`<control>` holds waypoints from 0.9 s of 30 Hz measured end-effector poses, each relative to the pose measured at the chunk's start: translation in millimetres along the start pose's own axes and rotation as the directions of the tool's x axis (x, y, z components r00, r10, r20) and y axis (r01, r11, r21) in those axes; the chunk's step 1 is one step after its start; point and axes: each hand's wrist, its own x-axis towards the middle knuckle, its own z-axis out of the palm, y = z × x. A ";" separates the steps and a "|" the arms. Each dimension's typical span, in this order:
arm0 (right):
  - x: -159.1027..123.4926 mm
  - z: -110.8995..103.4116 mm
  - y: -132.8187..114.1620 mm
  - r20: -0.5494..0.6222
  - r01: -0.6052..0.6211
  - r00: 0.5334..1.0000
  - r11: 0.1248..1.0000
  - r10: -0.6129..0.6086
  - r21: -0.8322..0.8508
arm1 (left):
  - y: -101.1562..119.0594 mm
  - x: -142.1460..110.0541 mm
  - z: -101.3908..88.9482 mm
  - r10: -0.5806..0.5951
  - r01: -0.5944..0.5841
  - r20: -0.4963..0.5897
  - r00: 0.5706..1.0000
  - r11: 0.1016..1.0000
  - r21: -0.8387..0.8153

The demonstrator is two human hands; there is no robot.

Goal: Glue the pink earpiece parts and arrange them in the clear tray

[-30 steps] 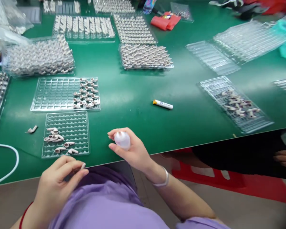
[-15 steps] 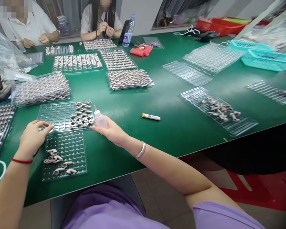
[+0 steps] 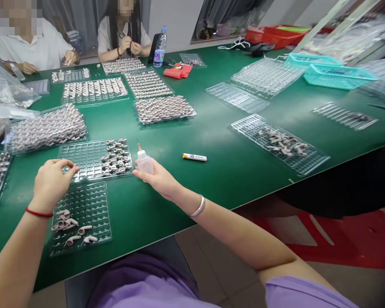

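Note:
My right hand [image 3: 158,177] is closed around a small translucent squeeze bottle [image 3: 145,164] with a needle tip pointing up. The bottle is just right of a clear plastic tray [image 3: 83,156], whose right side holds rows of small pipe-shaped parts [image 3: 117,158]. At that tray's left front edge is my left hand [image 3: 52,182], thumb and forefinger pinched; anything between them is too small to make out. Nearer me lies a second clear tray [image 3: 94,209] with several loose pale pipe-shaped parts [image 3: 72,229] on its left side.
A white marker-like tube [image 3: 195,157] lies to the right. Filled trays [image 3: 165,109] stand further back, and another tray of loose parts [image 3: 284,143] is at right. Two people sit across the green table [image 3: 166,205]; a water bottle [image 3: 160,47] and turquoise baskets [image 3: 340,77] stand at the far side.
The head view has shifted a little. My right hand has moved the squeeze bottle slightly right, away from the tray. My left thumb and forefinger look closer together. One co-worker's hand has shifted.

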 end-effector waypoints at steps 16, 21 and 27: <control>4.3 -6.3 14.0 -0.132 0.047 0.991 0.997 -0.037 0.067 | 51.3 72.9 40.1 0.327 -0.326 -0.031 0.945 0.945 0.020; 3.7 -5.6 13.6 -0.129 0.051 0.991 0.996 -0.041 0.076 | 52.8 71.3 42.9 0.367 -0.367 -0.027 0.930 0.930 0.023; 3.4 -6.2 13.9 -0.133 0.053 0.990 0.996 -0.043 0.077 | 50.7 71.5 46.2 0.387 -0.387 -0.020 0.922 0.922 0.012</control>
